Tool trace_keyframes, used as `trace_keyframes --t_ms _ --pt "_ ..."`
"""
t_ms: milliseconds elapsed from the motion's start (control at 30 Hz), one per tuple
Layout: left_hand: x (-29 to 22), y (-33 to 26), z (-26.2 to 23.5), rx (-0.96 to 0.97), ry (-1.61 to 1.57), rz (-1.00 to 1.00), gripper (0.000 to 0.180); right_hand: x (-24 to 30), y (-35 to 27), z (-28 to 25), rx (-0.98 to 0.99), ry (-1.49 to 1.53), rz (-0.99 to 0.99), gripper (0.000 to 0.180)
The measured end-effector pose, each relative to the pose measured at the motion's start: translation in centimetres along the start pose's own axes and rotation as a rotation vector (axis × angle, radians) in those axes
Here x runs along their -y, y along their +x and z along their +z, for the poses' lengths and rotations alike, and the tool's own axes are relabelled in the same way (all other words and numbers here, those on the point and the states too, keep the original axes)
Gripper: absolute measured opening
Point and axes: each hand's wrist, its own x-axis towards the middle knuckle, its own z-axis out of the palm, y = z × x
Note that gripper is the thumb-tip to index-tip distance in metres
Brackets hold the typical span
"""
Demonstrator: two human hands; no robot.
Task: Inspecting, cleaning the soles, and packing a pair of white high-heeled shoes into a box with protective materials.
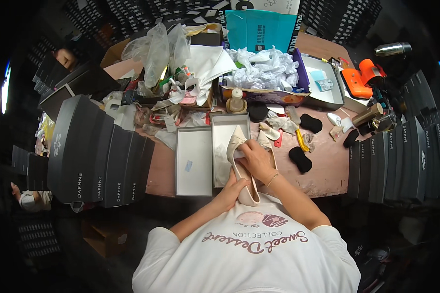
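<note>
A cream pointed flat shoe [248,193] is held upright in front of my chest, its toe pointing away from me. My left hand [233,189] is closed round its side near the heel. At the shoe's opening, the curled fingers of my right hand [255,158] reach in behind the toe; a whitish bit shows by the fingertips, too small to name. Partly behind my right hand is a second cream shoe [264,141]. Just beyond stands an open grey shoebox [217,128] with pale tissue paper inside, and left of it lies an empty box lid [194,168].
Stacks of dark shoeboxes flank the table, left [90,156] and right [393,156]. Behind are a purple box [266,96] of crumpled white paper, a bottle [236,101] and an orange tape dispenser [354,83]. Black insole-like pads [300,159] lie on the right.
</note>
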Motion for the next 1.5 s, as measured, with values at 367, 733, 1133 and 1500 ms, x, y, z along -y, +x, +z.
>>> trace_keyframes --t_ms 367,733,1133,1500 --pt "-1.1 0.8 -0.5 0.288 0.218 0.046 0.080 -0.7 0.4 -6.8 0.025 0.440 0.242 0.096" --pt "-2.0 3.3 3.7 0.218 0.171 -0.029 0.077 -3.8 0.0 -8.0 -0.214 0.273 0.275 0.064" --pt "1.3 5.5 11.2 -0.041 0.384 0.300 0.069 -8.3 -8.8 -8.9 -0.001 1.216 0.598 0.072" --pt "12.6 9.8 4.0 -0.441 0.085 -0.144 0.052 -13.2 -17.1 -7.9 -0.092 0.669 0.842 0.053"
